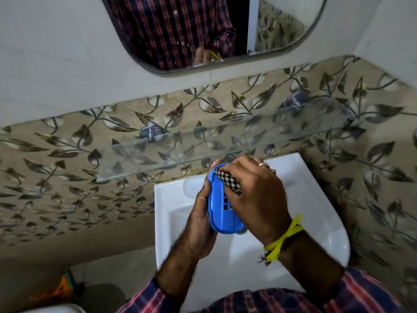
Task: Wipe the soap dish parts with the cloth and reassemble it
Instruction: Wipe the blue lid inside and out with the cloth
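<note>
Bathroom corner, leaf-pattern tile, white basin (171,199) below the hands. Right hand (255,195): fingers curled together, pressing a checked cloth (228,180) onto the upper inner face of the blue dish (222,211); fingertips hidden under the knuckles, so exact pinch cannot be told. Cloth shows only as a folded band just left of the right fingers, touching the dish near its top rim. Left hand (200,213): fingers wrapped around the dish's left edge and back, thumb side along the rim, one fingertip showing at the top edge. Dish held upright on its long axis, tilted slightly, above the basin and not touching it; square slots visible in its middle, just below the cloth. Only one dish part can be made out. Outward from the right fingers: ring (264,164) on one finger, yellow thread (283,240) tied at the wrist. Checked sleeves at both forearms. Beyond the fingertips, a glass shelf (158,159) on the tiled wall, bare; above it a mirror (203,30) reflecting the shirt and hands.
</note>
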The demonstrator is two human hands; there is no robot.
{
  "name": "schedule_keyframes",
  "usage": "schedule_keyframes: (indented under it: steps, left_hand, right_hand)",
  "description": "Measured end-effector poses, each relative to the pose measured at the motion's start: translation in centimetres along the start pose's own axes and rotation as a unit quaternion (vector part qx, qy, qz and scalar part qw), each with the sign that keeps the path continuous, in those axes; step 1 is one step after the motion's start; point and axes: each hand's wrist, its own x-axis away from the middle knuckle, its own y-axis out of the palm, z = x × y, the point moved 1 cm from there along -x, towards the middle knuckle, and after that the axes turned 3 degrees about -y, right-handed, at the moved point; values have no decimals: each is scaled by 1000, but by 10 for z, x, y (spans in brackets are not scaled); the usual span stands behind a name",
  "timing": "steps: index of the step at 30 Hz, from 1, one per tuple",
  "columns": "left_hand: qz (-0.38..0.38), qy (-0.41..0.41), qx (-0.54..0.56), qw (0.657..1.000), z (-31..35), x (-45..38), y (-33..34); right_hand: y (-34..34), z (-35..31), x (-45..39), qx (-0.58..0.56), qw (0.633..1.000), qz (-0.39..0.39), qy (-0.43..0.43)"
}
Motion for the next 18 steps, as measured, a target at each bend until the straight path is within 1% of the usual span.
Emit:
schedule_keyframes:
  steps: [5,7,9,11,12,13,15,18]
  left_hand:
    - [22,-17,-39,999,-2,5,-3]
    - [19,-27,-42,999,-1,6,-2]
    - [15,-29,-30,999,-2,6,-3]
    - [14,-37,-32,999,-4,6,-3]
    - [17,-41,-41,998,-7,6,-2]
    - [22,-43,-47,998,-10,6,-1]
    - [36,-45,-32,998,-11,4,0]
    - [50,-56,2,997,-2,-1,-7]
  right_hand:
    - [9,-7,6,11,1000,1,17]
    - [10,-8,10,6,1000,-5,14]
    - [8,-7,18,5,999,-25,-19]
    - [4,-3,26,39,997,-39,-56]
    - [4,0,25,52,997,-35,-53]
    - [4,4,20,54,998,-28,-32]
    - [8,6,11,32,999,-15,6]
    - [14,-8,26,14,998,-46,-51]
